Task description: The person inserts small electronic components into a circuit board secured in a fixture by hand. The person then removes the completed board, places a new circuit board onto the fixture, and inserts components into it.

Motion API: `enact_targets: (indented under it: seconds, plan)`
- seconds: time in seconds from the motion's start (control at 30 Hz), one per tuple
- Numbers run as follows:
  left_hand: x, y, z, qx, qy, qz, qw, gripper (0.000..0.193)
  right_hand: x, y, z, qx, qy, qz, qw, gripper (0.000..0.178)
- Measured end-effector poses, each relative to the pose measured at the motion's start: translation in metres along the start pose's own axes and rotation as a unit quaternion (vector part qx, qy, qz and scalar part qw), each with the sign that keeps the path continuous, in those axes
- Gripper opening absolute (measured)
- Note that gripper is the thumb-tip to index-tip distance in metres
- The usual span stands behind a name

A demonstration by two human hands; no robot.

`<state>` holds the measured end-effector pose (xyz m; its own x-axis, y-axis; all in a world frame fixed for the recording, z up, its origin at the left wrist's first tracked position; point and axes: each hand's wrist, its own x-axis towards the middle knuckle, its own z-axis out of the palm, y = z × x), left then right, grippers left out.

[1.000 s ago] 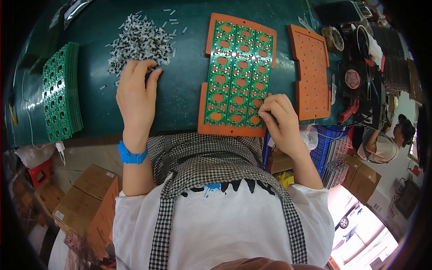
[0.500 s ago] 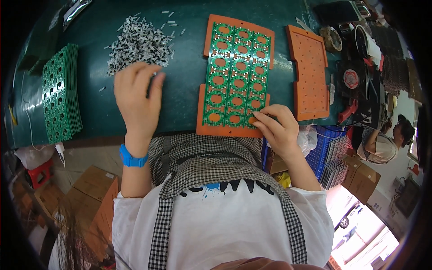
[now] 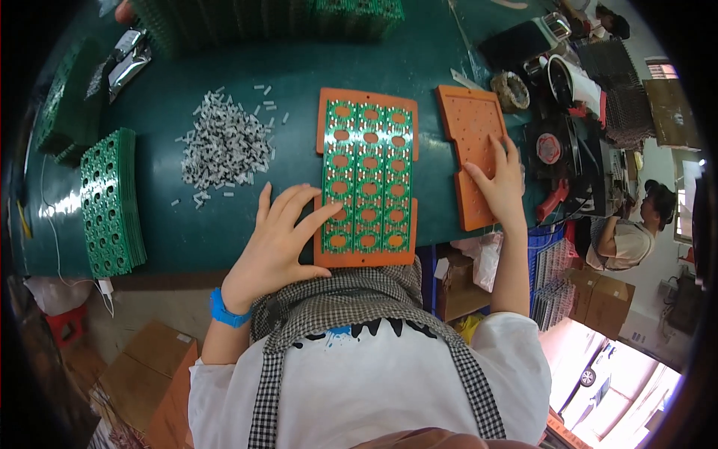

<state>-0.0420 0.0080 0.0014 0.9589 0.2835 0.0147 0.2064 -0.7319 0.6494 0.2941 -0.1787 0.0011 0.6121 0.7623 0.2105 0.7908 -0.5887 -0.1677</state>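
Observation:
A green circuit board panel (image 3: 385, 179) with rows of oval openings lies on an orange fixture plate (image 3: 365, 260) in front of me. My left hand (image 3: 277, 243) is open at the panel's near left side, its fingers spread and the index fingertip over the left edge. To the right lies a second orange fixture plate (image 3: 471, 120), dotted with small holes. My right hand (image 3: 501, 183) rests over that plate's right part, thumb and fingers apart. Left of the panel is a pile of small whitish tube-like parts (image 3: 226, 142), with no hand near it.
A stack of green panels (image 3: 112, 202) stands at the left; more stacked panels (image 3: 224, 22) line the far side. Silver packets (image 3: 129, 63) lie far left. Right of the plates are a tape roll (image 3: 511, 91), a red-handled tool (image 3: 552, 200) and a white-rimmed container (image 3: 561, 81). Another person (image 3: 636, 224) sits at right.
My left hand has moved from the parts pile to the panel's left edge. My right hand has left the panel's near right corner for the second orange plate. The view has shifted.

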Motion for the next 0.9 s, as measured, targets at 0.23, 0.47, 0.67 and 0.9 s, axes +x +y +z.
enact_targets:
  seconds: [0.23,0.47,0.67,0.9]
  plan:
    - [0.019,0.022,0.039,0.008,0.097,0.035,0.995,0.093,0.015,-0.014,0.006,0.015,-0.068,0.0,0.998,0.078]
    - [0.026,0.0,0.035,-0.143,0.262,0.036,0.954,0.07,0.019,-0.012,0.013,0.068,-0.009,0.017,0.997,0.066]
    - [0.014,-0.004,0.043,-0.192,0.36,-0.039,0.912,0.044,-0.011,-0.139,-0.039,0.187,0.028,-0.017,0.982,0.061]
    - [0.018,-0.001,0.04,-0.193,0.356,-0.021,0.914,0.04,-0.016,-0.168,0.016,0.068,0.004,-0.05,0.996,0.065]
